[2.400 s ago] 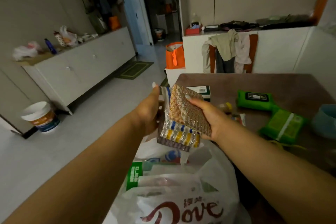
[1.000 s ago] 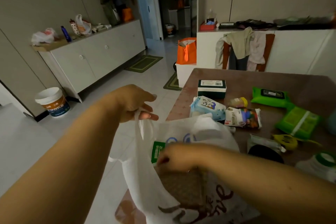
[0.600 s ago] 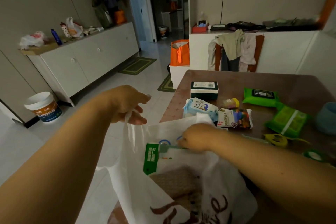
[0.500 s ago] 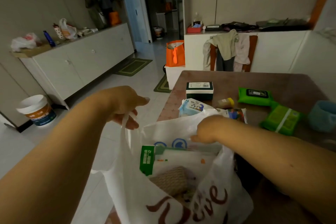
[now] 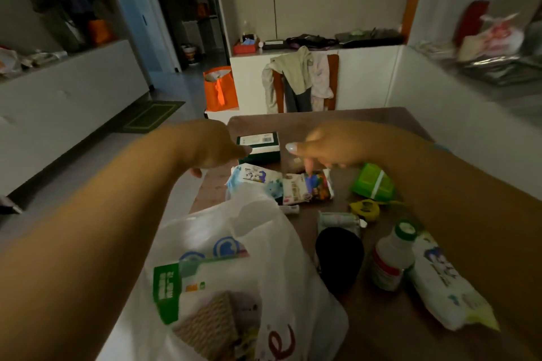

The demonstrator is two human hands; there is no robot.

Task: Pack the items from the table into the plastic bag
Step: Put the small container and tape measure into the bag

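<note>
The white plastic bag (image 5: 234,249) slumps at the table's near left edge, mouth open; blister packs and a green-and-white pack show inside. Beyond it, my left hand (image 5: 211,146) and my right hand (image 5: 319,146) hover over the brown table (image 5: 337,123), both empty with fingers loose. Between them lies a dark green and white box (image 5: 259,149). My right fingertips point down at a colourful packet (image 5: 308,187), beside a blue-and-white tissue pack (image 5: 255,180). A green wipes pack (image 5: 374,184), a white bottle (image 5: 391,258) and a white wipes pack (image 5: 445,287) lie to the right.
A yellow tape measure (image 5: 365,208), a small pouch (image 5: 337,221) and a black round object (image 5: 338,255) sit mid-table. An orange bag (image 5: 220,88) stands on the floor beyond. A chair draped with clothes (image 5: 299,79) is at the far end. A cluttered counter (image 5: 492,67) runs along the right.
The blister packs went into the bag. My left hand let go of the bag handle and my right hand left the bag; both moved forward over the table. The bag sagged.
</note>
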